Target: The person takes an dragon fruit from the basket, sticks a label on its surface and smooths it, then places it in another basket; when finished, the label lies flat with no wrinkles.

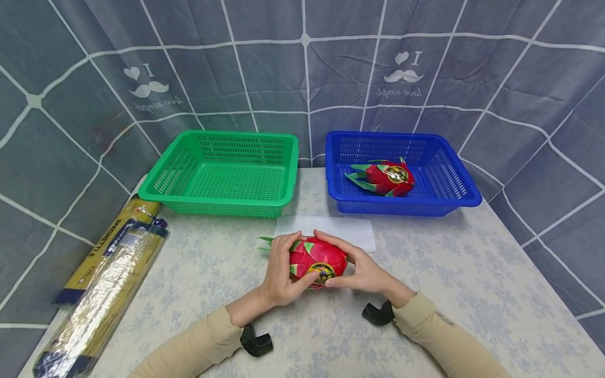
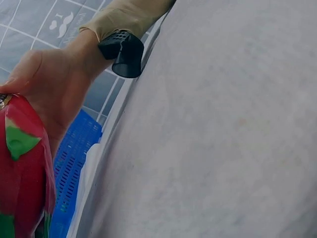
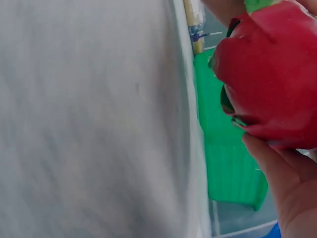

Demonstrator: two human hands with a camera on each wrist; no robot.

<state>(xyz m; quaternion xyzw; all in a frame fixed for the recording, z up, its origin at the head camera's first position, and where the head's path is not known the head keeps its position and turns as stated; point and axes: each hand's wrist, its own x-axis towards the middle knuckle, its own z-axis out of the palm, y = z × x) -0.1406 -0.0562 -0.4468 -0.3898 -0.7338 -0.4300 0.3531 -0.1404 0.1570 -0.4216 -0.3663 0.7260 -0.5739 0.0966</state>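
Between both hands, over the table's middle, is a red dragon fruit (image 1: 312, 254) with green scales and a round black-and-gold sticker. The left hand (image 1: 279, 275) curls round its leafy left end, thumb by the sticker. On the other end, the right hand (image 1: 361, 268) grips with fingers over the top and thumb at the lower edge. In the left wrist view the fruit (image 2: 22, 173) shows at the left edge with a hand (image 2: 54, 89) beyond it. Close up in the right wrist view are the fruit's red skin (image 3: 277, 74) and a hand (image 3: 292, 183) beneath.
A green basket (image 1: 222, 206) stands at the back left. The blue basket (image 1: 392, 206) at the back right holds another dragon fruit (image 1: 389, 178). Between them and the hands lies a white sheet (image 1: 359, 233). Spaghetti packs (image 1: 108, 289) lie along the table's left edge.
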